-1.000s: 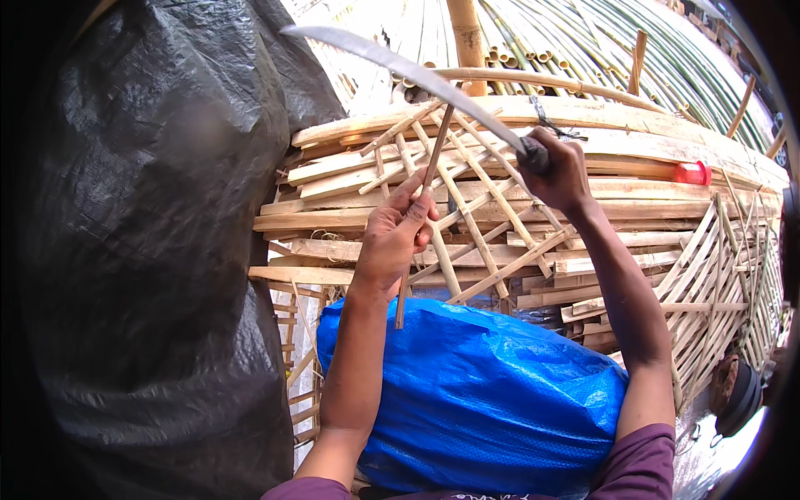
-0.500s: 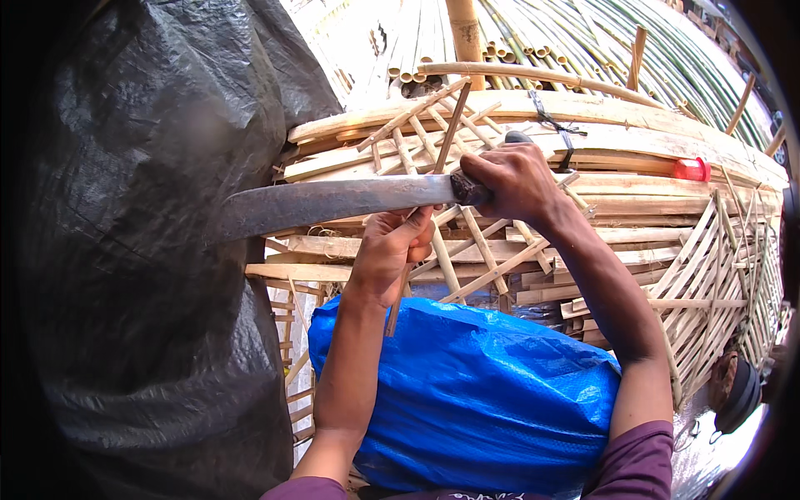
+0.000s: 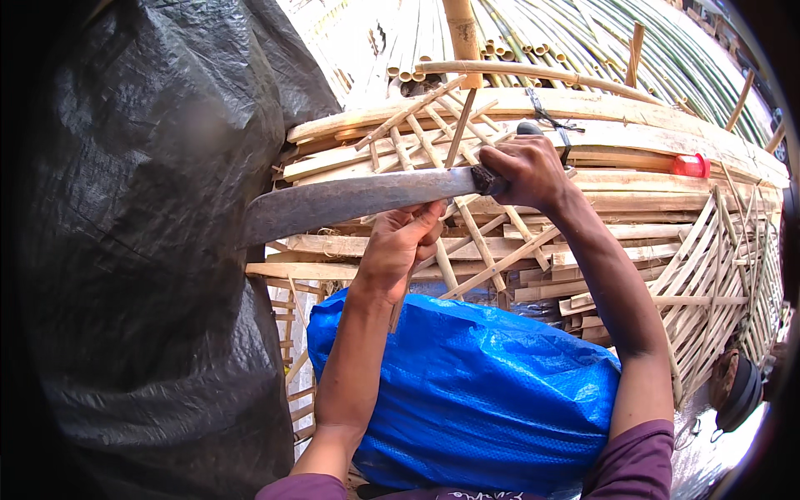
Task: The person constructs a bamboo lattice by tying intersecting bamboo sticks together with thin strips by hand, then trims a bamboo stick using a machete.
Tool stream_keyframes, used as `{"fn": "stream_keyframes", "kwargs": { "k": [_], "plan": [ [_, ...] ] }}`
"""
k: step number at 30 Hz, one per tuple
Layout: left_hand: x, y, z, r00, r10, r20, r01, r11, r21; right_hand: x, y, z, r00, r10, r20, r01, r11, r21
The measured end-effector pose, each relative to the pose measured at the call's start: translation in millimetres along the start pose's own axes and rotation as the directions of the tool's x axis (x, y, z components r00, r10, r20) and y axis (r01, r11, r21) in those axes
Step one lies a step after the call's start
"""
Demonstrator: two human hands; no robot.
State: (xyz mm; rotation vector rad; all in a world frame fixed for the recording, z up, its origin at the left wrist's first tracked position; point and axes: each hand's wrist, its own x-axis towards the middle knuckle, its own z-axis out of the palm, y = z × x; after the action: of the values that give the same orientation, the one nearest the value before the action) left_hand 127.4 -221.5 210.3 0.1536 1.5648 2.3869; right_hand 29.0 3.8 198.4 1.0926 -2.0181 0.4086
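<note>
My right hand [image 3: 531,171] is wrapped round the dark handle of a machete [image 3: 350,200]. Its long, worn grey blade points left, with the tip in front of the black sheet. Just below the blade, my left hand [image 3: 398,250] pinches a thin bamboo strip [image 3: 462,125]. The strip slants from the upper right down through my fingers, and its lower end shows beneath my palm. The blade crosses in front of the strip, close above my left fingertips; whether they touch is hard to tell. A lattice of bamboo strips [image 3: 483,242] lies behind my hands.
A blue plastic sheet [image 3: 492,392] covers my lap. Black sheeting [image 3: 158,275] hangs at the left. Split bamboo lengths [image 3: 650,137] are stacked ahead, with a red cup [image 3: 690,166] on them. Another bamboo lattice [image 3: 708,283] leans at the right; green poles [image 3: 583,42] lie beyond.
My right hand and the machete have shifted a little to the right, and the blade now tilts more. The strip's upper part leans further right. My left hand has barely moved.
</note>
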Motion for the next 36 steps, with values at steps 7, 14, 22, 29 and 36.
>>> {"fn": "stream_keyframes", "kwargs": {
  "k": [7, 14, 22, 29, 36],
  "plan": [
    [3, -3, 8, 0.999, -0.035, -0.012, 0.035, 0.999, 0.005, -5, 5, -5, 1.000, -0.011, -0.009, 0.011, 1.000, 0.004],
    [3, -4, 8, 0.999, -0.039, 0.011, 0.039, 0.999, 0.018, -9, 10, -2, 1.000, -0.006, 0.001, 0.006, 1.000, -0.012],
    [4, -4, 5, 0.998, -0.063, -0.012, 0.063, 0.998, 0.027, -12, 17, 0, 1.000, -0.012, 0.011, 0.012, 1.000, -0.022],
    [-24, 31, -19, 0.988, 0.153, -0.032, -0.155, 0.984, -0.085, -87, 76, -36, 0.623, 0.763, -0.171, -0.780, 0.622, -0.068],
    [0, 20, -21, 0.977, 0.135, -0.163, -0.129, 0.991, 0.046, -98, 82, -33, 0.559, 0.816, -0.147, -0.816, 0.573, 0.079]
  ]
}}
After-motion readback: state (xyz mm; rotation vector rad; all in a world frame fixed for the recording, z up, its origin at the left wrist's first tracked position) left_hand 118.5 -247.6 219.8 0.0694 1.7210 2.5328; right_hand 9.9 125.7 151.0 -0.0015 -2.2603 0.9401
